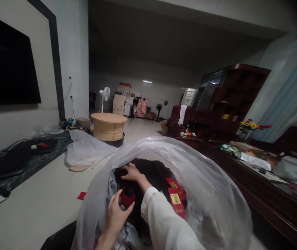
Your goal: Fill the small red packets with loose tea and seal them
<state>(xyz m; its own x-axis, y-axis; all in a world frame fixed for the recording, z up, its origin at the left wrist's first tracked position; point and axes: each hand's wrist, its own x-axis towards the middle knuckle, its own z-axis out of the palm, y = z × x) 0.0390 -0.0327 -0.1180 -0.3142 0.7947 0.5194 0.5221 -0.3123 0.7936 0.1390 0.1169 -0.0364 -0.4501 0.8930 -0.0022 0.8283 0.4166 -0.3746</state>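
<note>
Packet held by dark heap

Left hand grasps it by the sides, at the heap's near left. Right hand touches the heap's far left, fingers curled; cannot tell if they grip any. Step looks like taking up a pinch for the packet; next move seems to call for its mouth held wide. Red packets lie on the heap's right; bag around all.
</note>
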